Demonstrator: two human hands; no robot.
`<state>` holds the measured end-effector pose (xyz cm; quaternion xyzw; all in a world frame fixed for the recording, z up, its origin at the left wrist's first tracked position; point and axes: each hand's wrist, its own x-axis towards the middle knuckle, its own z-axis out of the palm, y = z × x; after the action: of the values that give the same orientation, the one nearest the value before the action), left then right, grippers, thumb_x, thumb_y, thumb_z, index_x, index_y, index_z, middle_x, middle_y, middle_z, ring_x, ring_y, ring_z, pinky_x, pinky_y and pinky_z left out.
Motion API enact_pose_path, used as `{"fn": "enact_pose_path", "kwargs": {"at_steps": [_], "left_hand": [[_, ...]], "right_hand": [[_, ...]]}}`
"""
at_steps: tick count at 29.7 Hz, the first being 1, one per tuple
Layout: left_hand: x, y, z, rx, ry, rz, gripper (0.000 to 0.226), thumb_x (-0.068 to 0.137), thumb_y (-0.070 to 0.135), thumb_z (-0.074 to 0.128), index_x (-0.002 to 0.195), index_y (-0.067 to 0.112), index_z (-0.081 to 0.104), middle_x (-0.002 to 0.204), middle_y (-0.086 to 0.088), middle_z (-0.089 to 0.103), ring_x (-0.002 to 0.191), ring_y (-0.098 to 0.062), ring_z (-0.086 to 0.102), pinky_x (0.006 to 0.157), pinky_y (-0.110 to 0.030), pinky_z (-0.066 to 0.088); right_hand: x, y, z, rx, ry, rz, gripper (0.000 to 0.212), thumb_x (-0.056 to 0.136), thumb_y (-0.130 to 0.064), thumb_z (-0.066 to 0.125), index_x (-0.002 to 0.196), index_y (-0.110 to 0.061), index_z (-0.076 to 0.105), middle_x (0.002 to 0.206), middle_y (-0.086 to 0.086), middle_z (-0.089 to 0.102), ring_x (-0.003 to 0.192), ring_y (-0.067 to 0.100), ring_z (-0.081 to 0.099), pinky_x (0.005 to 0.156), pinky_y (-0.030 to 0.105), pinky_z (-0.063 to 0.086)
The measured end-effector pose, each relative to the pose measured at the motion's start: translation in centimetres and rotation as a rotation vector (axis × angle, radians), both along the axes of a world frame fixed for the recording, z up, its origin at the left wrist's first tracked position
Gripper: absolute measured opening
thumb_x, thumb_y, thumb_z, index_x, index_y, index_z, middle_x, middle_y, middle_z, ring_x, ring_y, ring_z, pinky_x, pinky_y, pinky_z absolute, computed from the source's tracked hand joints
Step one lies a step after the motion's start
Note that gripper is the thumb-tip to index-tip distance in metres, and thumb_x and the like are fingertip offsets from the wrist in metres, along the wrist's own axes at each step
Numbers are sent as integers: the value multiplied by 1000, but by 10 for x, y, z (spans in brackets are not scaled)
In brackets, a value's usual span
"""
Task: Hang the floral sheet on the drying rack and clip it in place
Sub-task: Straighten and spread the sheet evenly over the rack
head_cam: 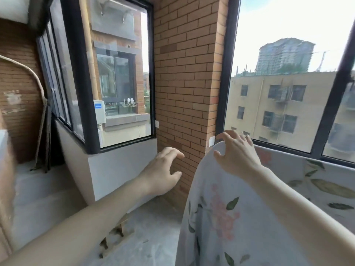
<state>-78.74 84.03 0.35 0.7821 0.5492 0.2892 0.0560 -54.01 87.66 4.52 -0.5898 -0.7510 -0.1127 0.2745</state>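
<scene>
The sheet [221, 217], white with pink flowers and green leaves, hangs draped at lower right, its top fold running from the brick pillar [184, 73] off to the right below the right window [288, 73]. What it hangs over is hidden under the cloth, so the rack cannot be made out.

The right hand [236, 152] is at the sheet's upper left corner, fingers spread and loosely bent over the fold, thumb against the cloth; whether it actually pinches the fabric cannot be told. The left hand [163, 169] hangs in the air just left of the sheet, in front of the pillar, fingers loosely curved and apart, holding nothing.

The pillar stands right behind both hands, between two black-framed windows. Left of it, the left window [115, 73] sits above a grey ledge [123, 166]. Through it shows an outdoor air-conditioner unit [99, 112] with a small blue label, too blurred to read. A small white plate [211, 141] is fixed to the pillar just beside the right hand. The floor [149, 237] is grey concrete with bits of debris. Beyond the right window stand a beige block [278, 104] and a tall tower [284, 54].
</scene>
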Motion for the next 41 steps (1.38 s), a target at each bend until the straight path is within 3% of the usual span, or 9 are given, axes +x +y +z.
{"fn": "enact_pose_path", "kwargs": {"at_steps": [5, 10, 17, 23, 27, 32, 35, 38, 41], "left_hand": [[-38, 45, 2, -2, -52, -93, 43, 96, 27, 66, 136, 34, 52, 145, 20, 44, 135, -5, 44, 112, -34, 43], [-41, 108, -3, -58, -56, -272, 42, 96, 23, 64, 135, 34, 53, 144, 19, 45, 132, -5, 47, 104, -29, 46], [-9, 171, -12, -91, -67, -493, 37, 101, 25, 59, 135, 36, 55, 142, 20, 47, 125, -2, 51, 106, -33, 47], [28, 220, -16, -222, 44, -779, 32, 107, 24, 50, 130, 44, 59, 128, 28, 56, 112, 11, 56, 99, -28, 53], [38, 257, -14, -317, 183, -966, 33, 108, 24, 47, 123, 49, 62, 119, 29, 65, 109, 3, 62, 96, -30, 54], [67, 286, -22, -375, 171, -1221, 36, 101, 12, 58, 122, 39, 68, 111, 23, 70, 101, -4, 67, 89, -30, 58], [92, 303, -34, -384, 120, -1320, 31, 94, 27, 67, 122, 40, 63, 117, 25, 66, 103, -3, 67, 86, -31, 59], [114, 321, -48, -356, 50, -1404, 47, 80, 52, 68, 125, 41, 55, 128, 25, 55, 107, 0, 64, 84, -31, 60], [133, 331, -58, -351, 22, -1545, 30, 82, 51, 66, 105, 32, 71, 116, 18, 63, 101, -7, 64, 79, -34, 60]], "right_hand": [[-8, 17, -14, 11, -110, -264, 49, 93, -42, 52, 141, -32, 52, 139, -1, 55, 129, 27, 44, 111, 43, 28], [-30, 41, -22, 80, 28, -445, 27, 94, -51, 50, 113, -37, 64, 115, -4, 60, 117, 25, 45, 102, 42, 25], [-31, 56, -38, 424, 92, -499, 23, 97, -47, 55, 85, -32, 69, 86, -13, 62, 95, 20, 52, 93, 38, 30], [-31, 70, -44, 648, 87, -525, 20, 93, -38, 65, 76, -27, 68, 78, -11, 62, 87, 22, 55, 93, 38, 35], [-36, 87, -50, 752, 89, -584, 22, 92, -32, 66, 72, -22, 66, 75, -10, 62, 85, 23, 55, 93, 34, 30], [-37, 93, -55, 765, 77, -664, 26, 91, -29, 66, 67, -19, 62, 71, -10, 60, 83, 22, 53, 93, 34, 31], [-35, 89, -53, 762, 78, -703, 28, 91, -26, 65, 65, -18, 59, 70, -13, 56, 82, 20, 52, 93, 34, 32], [-40, 93, -54, 781, 100, -766, 29, 90, -23, 63, 63, -18, 56, 69, -13, 53, 83, 20, 51, 92, 34, 34], [-49, 99, -55, 805, 90, -836, 30, 90, -20, 61, 62, -18, 51, 69, -14, 50, 84, 20, 50, 90, 40, 38]]}}
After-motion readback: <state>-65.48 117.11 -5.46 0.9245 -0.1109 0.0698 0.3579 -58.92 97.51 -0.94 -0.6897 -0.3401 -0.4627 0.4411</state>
